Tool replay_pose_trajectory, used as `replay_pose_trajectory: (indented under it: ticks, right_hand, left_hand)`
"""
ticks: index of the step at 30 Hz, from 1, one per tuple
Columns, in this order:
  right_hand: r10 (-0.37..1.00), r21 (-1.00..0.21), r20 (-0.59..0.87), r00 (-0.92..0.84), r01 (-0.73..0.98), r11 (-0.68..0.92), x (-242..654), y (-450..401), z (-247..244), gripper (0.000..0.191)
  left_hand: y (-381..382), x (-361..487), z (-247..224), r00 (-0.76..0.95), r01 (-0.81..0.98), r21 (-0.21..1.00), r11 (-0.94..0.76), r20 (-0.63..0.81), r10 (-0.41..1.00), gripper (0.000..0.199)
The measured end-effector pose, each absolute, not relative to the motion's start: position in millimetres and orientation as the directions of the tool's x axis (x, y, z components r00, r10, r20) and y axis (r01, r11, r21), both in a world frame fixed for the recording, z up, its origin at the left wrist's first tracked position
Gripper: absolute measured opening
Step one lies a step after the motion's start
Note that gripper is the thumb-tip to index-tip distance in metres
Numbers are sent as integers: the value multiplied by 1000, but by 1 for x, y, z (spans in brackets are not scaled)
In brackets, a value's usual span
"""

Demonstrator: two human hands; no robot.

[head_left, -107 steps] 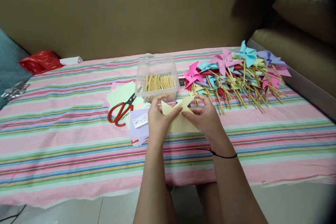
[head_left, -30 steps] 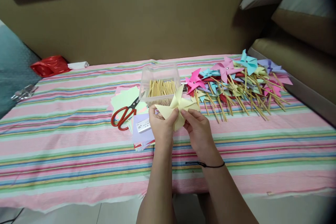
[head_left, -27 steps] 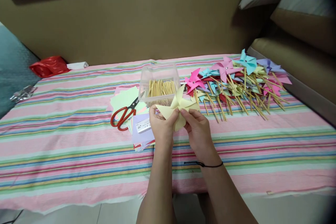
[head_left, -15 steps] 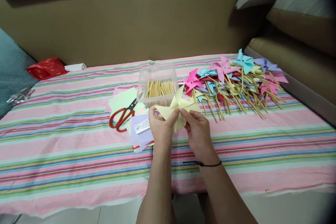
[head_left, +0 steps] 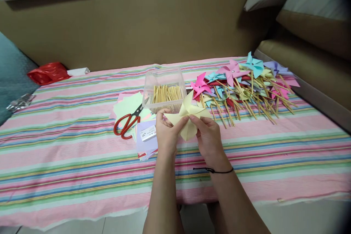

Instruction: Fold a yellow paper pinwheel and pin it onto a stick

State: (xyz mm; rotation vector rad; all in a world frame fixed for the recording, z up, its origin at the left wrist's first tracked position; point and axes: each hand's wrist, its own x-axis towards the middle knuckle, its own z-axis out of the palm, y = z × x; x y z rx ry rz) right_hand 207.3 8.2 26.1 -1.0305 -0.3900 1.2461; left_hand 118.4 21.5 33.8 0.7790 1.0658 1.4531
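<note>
A pale yellow paper pinwheel (head_left: 189,131) is held up between both hands, in front of the clear box. My left hand (head_left: 168,133) grips its left side, with the thumb near the centre. On the right side, my right hand (head_left: 210,137) pinches it, its thumb also close to the centre. Both thumb tips nearly meet there. Whether a stick is behind the paper is hidden. Thin wooden sticks (head_left: 166,93) lie in the clear plastic box (head_left: 163,76). Left of my left hand are red-handled scissors (head_left: 126,126) and a small white box (head_left: 148,133) on coloured paper sheets (head_left: 142,145).
A pile of colourful pinwheels on sticks (head_left: 233,71) lies at the right. At the far left are a red plastic bag (head_left: 48,73), a white object (head_left: 78,71) and a silvery packet (head_left: 20,102). A striped cloth (head_left: 82,142) lies beneath everything.
The pinwheel has tilted and turned slightly between my fingers, and its top blade sits a little lower. Both hands still hold it. The view has shifted slightly.
</note>
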Motion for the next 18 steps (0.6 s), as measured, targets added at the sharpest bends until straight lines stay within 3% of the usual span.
replay_pose_trajectory:
  ticks: [5,11,18]
  right_hand:
    - [911,-812,-326,252,-569,-134,222,9,27,30]
    - [936,-885,-331,117,-382,-265,246,8,21,29]
    - [960,-945,-268,84,-216,-245,249,6,17,26]
  left_hand:
    - [20,98,38,-1,-312,943,111,-118,993,59]
    - [19,85,42,192,-282,929,241,-192,962,73]
    - [16,90,42,208,-189,949,253,-213,955,78]
